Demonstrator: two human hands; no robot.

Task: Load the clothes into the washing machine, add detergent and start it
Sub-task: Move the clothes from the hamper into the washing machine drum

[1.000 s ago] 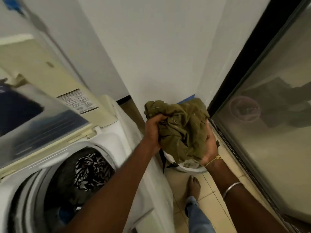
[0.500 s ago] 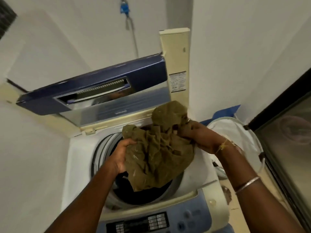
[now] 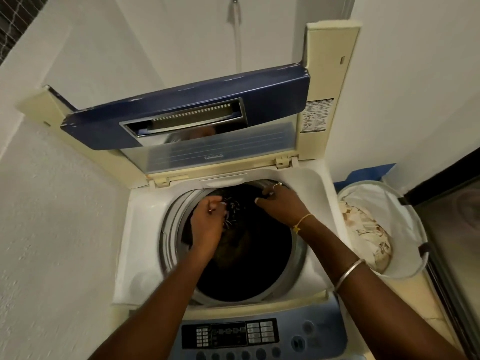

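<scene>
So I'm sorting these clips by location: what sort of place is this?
Probably a small home laundry nook: a top-loading washing machine with its lid raised, and a laundry basket holding clothes beside it, both squeezed between white walls.

The olive garment [image 3: 235, 246] no longer hangs bunched between the two hands above the opening; it now lies down in the drum [image 3: 170, 229], dim among the dark clothes. Both hands have dropped into the opening: the left hand [image 3: 207, 224] is by the black-and-white patterned cloth [image 3: 232, 207], and the right hand [image 3: 280, 203] reaches to the far rim. Neither holds the garment up
</scene>
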